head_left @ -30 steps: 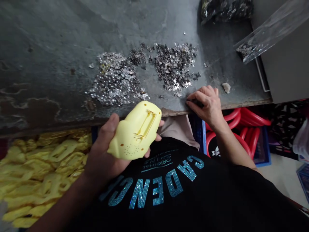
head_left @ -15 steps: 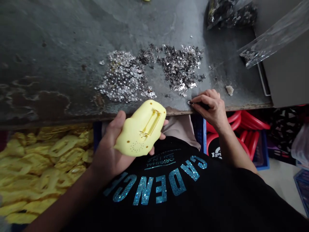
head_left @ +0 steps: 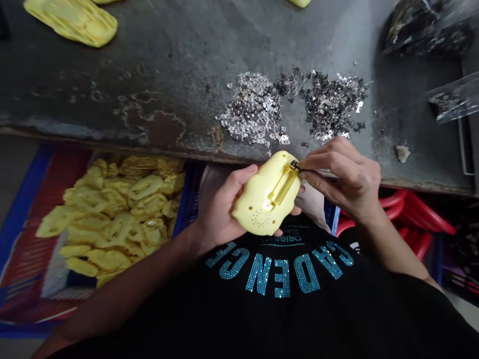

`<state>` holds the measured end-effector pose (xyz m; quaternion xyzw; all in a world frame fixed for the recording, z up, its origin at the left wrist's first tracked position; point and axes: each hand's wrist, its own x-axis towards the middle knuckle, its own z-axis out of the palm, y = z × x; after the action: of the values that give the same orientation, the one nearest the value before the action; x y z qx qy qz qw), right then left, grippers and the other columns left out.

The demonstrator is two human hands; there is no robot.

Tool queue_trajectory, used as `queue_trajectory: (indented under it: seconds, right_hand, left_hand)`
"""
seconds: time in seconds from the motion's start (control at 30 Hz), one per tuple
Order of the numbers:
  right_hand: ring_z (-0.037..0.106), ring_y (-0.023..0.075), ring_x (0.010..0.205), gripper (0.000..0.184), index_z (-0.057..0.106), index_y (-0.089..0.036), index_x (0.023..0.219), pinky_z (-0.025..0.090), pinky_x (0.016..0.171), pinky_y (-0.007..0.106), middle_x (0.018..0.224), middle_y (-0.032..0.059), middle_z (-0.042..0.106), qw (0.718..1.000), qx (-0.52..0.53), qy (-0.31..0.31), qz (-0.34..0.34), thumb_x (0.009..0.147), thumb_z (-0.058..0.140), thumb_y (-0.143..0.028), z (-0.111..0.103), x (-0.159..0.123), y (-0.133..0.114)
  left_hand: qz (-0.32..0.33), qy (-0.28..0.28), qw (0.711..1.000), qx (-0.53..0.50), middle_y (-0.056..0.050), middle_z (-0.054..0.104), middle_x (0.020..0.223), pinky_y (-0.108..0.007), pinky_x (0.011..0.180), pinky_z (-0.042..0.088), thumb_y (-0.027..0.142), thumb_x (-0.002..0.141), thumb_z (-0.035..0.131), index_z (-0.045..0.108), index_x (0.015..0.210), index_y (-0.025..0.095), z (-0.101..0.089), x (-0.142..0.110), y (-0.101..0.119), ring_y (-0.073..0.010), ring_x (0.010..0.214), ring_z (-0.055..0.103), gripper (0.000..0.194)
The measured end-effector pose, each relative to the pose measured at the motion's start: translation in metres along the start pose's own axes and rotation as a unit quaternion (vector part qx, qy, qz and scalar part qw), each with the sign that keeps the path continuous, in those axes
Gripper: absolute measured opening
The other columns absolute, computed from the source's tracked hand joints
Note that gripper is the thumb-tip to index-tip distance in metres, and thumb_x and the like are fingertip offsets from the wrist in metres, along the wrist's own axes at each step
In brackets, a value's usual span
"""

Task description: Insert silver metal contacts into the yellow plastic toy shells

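Note:
My left hand [head_left: 220, 214] is wrapped round a yellow plastic shell [head_left: 258, 199], with its battery compartment facing up. Screw holes and a cluster of small speaker holes show on the shell. Between thumb and finger, my right hand [head_left: 342, 174] pinches a small dark metal battery contact [head_left: 294, 165] at the upper end of the compartment; whether it is seated there I cannot tell. Beyond the hands lie a pile of shiny metal contacts [head_left: 256, 107] and, to its right, a darker pile of contacts [head_left: 333, 104].
Several yellow shells fill a blue-rimmed crate [head_left: 22, 209] below the bench [head_left: 179, 89] at left. More yellow parts [head_left: 75, 22] lie at the bench's far left. Plastic bags of contacts [head_left: 419, 35] sit at right, near a whitish lump [head_left: 402, 153]. Red rings [head_left: 422, 214] are below.
My right hand has moved from the bench edge to the shell, bringing the small contact to its battery compartment. The view has shifted left, showing more of the crate.

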<state>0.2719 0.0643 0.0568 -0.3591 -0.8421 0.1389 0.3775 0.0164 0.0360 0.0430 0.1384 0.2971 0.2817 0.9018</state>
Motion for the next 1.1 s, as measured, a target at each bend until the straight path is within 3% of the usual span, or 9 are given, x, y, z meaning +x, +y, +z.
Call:
queue_trajectory:
  seconds: [0.13,0.27,0.47,0.73,0.97,1.1]
  right_hand:
    - [0.075,0.0213,0.087,0.013,0.079,-0.033,0.113,0.061,0.078,0.042,0.103,0.0024,0.084,0.999,-0.049,-0.007,-0.015,0.113,0.071,-0.043,0.001,0.003,-0.004]
    - [0.073,0.0208,0.088,0.012,0.075,-0.032,0.123,0.059,0.079,0.040,0.104,0.0024,0.083,0.995,-0.079,-0.007,-0.060,0.112,0.071,-0.028,0.000,0.003,-0.008]
    - [0.071,0.0223,0.090,0.020,0.073,-0.034,0.128,0.057,0.078,0.042,0.108,0.0016,0.084,0.989,-0.128,-0.033,-0.066,0.110,0.073,-0.025,-0.003,0.001,-0.013]
    - [0.069,0.0213,0.089,0.015,0.073,-0.032,0.123,0.051,0.074,0.042,0.108,0.0004,0.084,0.977,-0.184,-0.024,-0.101,0.111,0.071,-0.024,-0.006,0.002,-0.016]
    - [0.072,0.0225,0.093,0.019,0.073,-0.032,0.127,0.053,0.076,0.043,0.113,0.0016,0.086,0.977,-0.176,-0.041,-0.115,0.110,0.072,-0.024,-0.006,-0.002,-0.013]
    - [0.073,0.0232,0.093,0.025,0.072,-0.031,0.134,0.056,0.077,0.043,0.115,0.0037,0.086,0.980,-0.163,-0.044,-0.106,0.111,0.072,-0.022,-0.004,-0.004,-0.014]
  left_hand:
    - [-0.002,-0.016,1.000,-0.007,-0.019,0.085,0.129,-0.042,0.062,0.073,0.065,0.103,0.065,0.075,0.144,0.018,-0.002,-0.003,0.000,-0.0432,0.108,0.087,0.063]
    - [0.012,-0.019,1.000,0.009,-0.016,0.085,0.129,-0.041,0.060,0.073,0.066,0.102,0.069,0.074,0.144,0.020,-0.001,-0.003,-0.001,-0.0386,0.100,0.088,0.062]
    - [0.025,-0.027,0.999,0.026,-0.013,0.086,0.108,-0.039,0.058,0.070,0.066,0.106,0.062,0.072,0.150,0.019,0.000,-0.002,-0.001,-0.0357,0.089,0.087,0.065]
    - [0.036,-0.004,0.999,0.037,-0.012,0.086,0.101,-0.039,0.055,0.069,0.063,0.107,0.061,0.063,0.160,0.016,0.006,-0.003,-0.003,-0.0355,0.085,0.086,0.070]
    - [0.049,-0.018,0.998,0.044,-0.015,0.087,0.122,-0.033,0.054,0.068,0.063,0.109,0.061,0.061,0.164,0.020,0.005,-0.003,-0.004,-0.0348,0.094,0.088,0.070]
    - [0.049,-0.039,0.997,0.044,-0.015,0.088,0.116,-0.034,0.055,0.068,0.067,0.108,0.062,0.063,0.163,0.019,0.002,-0.002,-0.004,-0.0353,0.096,0.087,0.073]
